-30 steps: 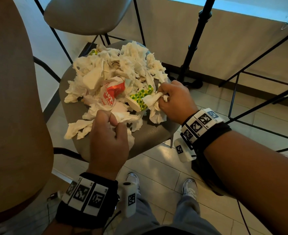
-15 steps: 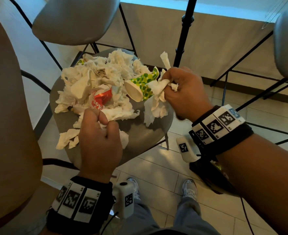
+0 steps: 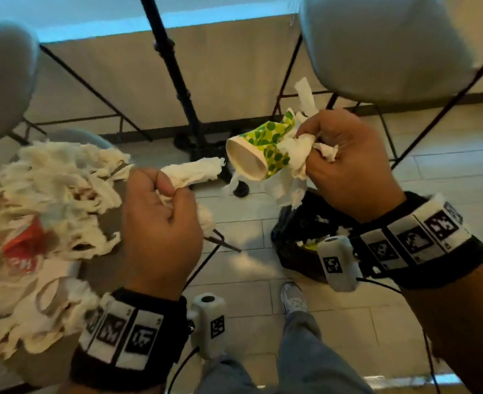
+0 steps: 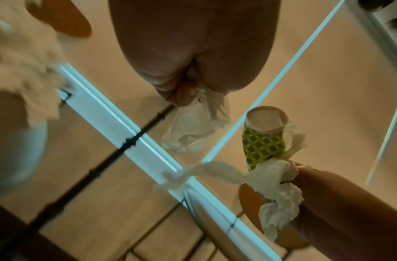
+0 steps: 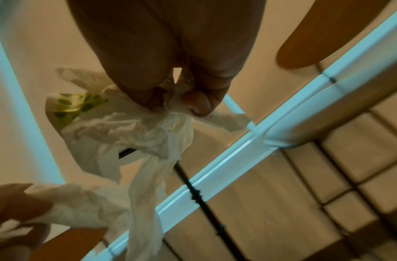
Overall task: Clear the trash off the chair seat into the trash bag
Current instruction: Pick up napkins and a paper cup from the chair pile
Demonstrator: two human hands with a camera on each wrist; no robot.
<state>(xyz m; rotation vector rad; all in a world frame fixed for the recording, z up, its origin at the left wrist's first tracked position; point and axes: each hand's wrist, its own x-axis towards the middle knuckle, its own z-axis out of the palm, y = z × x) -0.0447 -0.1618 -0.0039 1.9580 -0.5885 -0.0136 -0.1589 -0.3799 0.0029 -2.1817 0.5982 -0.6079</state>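
with the right hand (image 3: 345,163) clenched on tissue and the spotted paper cup (image 3: 260,150) just above the black trash bag (image 3: 294,240), and the left hand (image 3: 160,220) gripping a tissue wad (image 3: 194,173) off the still-littered chair seat (image 3: 103,274), best drop low over the bag's mouth so nothing flutters wide

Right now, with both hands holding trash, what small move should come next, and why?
Probably lower the right hand and let go: it holds the dotted cup and tissues just above the open black trash bag. The left hand, gripping tissue, is not over the bag.
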